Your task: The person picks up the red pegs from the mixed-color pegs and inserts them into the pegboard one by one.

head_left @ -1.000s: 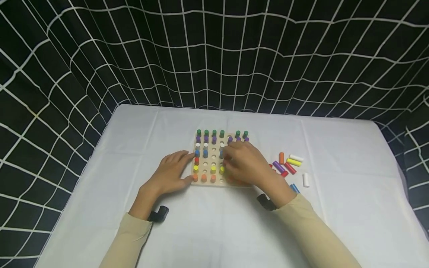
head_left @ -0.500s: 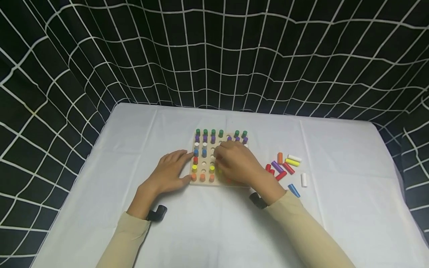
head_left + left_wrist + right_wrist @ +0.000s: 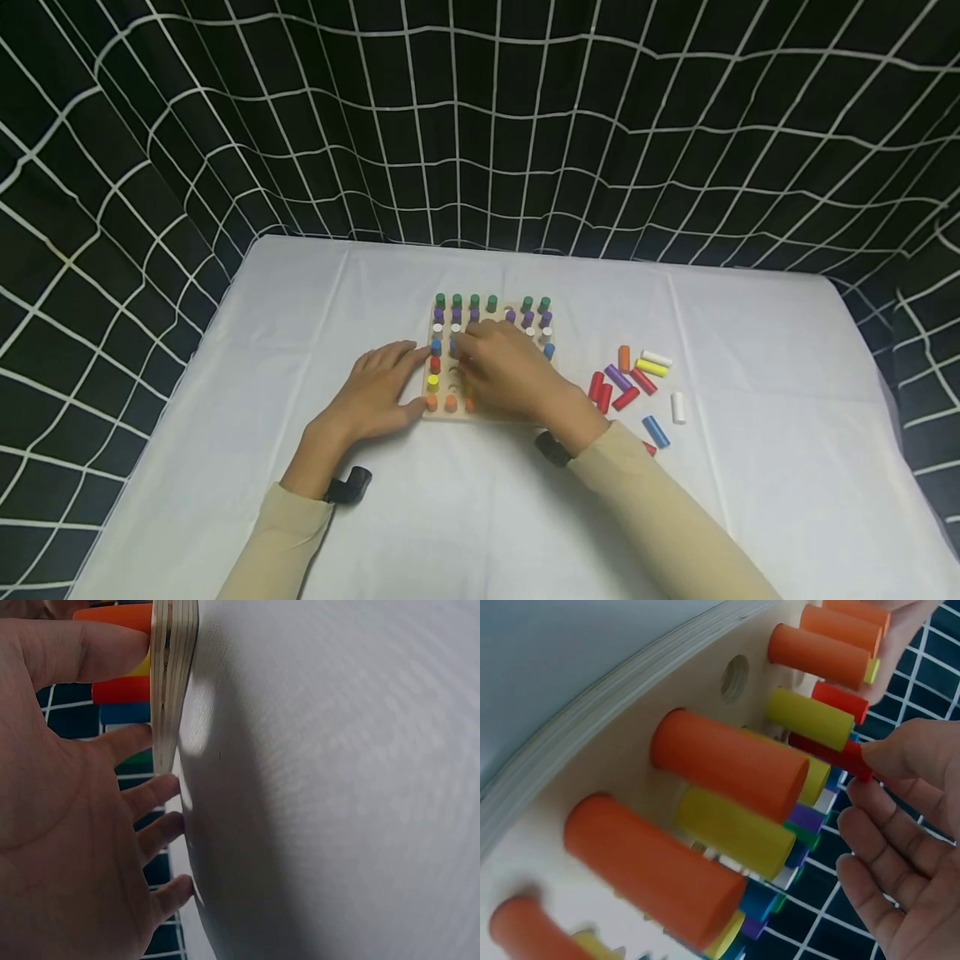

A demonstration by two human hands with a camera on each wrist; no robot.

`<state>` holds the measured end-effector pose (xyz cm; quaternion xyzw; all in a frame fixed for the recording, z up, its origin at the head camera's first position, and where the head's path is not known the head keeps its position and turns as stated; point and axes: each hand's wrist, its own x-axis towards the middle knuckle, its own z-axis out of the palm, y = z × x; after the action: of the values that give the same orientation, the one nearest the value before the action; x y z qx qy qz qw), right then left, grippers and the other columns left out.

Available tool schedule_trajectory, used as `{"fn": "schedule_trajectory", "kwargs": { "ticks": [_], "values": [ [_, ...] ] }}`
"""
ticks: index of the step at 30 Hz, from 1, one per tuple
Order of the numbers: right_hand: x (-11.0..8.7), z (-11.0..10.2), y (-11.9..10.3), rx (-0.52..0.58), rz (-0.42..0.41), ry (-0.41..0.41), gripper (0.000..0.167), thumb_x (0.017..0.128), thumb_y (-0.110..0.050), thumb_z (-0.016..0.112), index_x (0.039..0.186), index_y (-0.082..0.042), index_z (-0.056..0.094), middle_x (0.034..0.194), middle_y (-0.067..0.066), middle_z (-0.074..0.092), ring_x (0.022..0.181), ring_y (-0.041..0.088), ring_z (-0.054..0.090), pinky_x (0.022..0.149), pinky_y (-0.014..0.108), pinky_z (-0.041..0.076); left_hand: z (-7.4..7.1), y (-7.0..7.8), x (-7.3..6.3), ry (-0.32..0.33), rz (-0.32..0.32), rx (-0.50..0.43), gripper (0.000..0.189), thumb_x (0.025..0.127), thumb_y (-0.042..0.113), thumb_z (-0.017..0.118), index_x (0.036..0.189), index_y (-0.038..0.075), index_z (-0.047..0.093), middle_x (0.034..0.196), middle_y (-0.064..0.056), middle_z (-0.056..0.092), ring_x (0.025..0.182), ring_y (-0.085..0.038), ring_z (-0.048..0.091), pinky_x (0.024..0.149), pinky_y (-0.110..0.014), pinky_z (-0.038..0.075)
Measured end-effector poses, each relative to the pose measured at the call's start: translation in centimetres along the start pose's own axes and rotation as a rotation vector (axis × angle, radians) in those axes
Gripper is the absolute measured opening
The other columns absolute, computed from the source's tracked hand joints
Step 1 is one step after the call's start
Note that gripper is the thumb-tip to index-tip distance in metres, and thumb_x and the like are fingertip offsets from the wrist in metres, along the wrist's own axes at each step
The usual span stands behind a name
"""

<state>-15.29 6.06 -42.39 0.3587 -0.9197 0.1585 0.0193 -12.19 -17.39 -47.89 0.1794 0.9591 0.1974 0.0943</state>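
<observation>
A wooden pegboard (image 3: 634, 724) carries rows of upright coloured pegs, with some bare holes among them. My right hand (image 3: 510, 367) is over the middle of the board and covers part of it. In the right wrist view, thumb and forefinger pinch a red peg (image 3: 829, 752), its far end close to the board behind a yellow peg (image 3: 810, 718). The other fingers curve loosely. My left hand (image 3: 375, 396) spreads along the left edge; in the left wrist view its thumb (image 3: 97, 651) lies beside an orange peg (image 3: 112, 616) at that edge.
To the right of the board, several loose pegs lie on the white cloth (image 3: 765, 400), among them a purple peg (image 3: 618, 377), a blue peg (image 3: 656, 432) and a white peg (image 3: 678, 407). White netting (image 3: 495, 108) over dark cloth surrounds the table's back and sides.
My right hand has shifted left across the board, uncovering pegs on its right side and more loose red pegs beside it. The left hand stays at the board's left edge.
</observation>
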Motion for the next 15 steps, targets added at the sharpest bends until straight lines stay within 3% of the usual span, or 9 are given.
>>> {"fn": "schedule_trajectory", "kwargs": {
  "ticks": [7, 15],
  "values": [
    [0.60, 0.35, -0.44, -0.001, -0.032, -0.002, 0.005, 0.096, -0.012, 0.071, 0.096, -0.012, 0.075, 0.092, 0.001, 0.074, 0.089, 0.020, 0.069, 0.087, 0.038, 0.058, -0.05, -0.06, -0.10, -0.003, 0.011, 0.001, 0.075, 0.098, 0.045, 0.061, 0.164, 0.019, 0.040, 0.168, -0.013, 0.040, 0.159, -0.037, 0.034, 0.131, -0.064, 0.026],
    [1.10, 0.53, -0.58, -0.001, -0.048, -0.012, 0.009, 0.096, -0.010, 0.070, 0.101, -0.011, 0.078, 0.095, 0.001, 0.076, 0.089, 0.020, 0.069, 0.085, 0.037, 0.058, -0.03, -0.09, -0.06, 0.002, 0.015, -0.006, 0.074, 0.099, 0.046, 0.060, 0.164, 0.018, 0.040, 0.168, -0.013, 0.040, 0.160, -0.036, 0.034, 0.131, -0.064, 0.025]
  ]
}}
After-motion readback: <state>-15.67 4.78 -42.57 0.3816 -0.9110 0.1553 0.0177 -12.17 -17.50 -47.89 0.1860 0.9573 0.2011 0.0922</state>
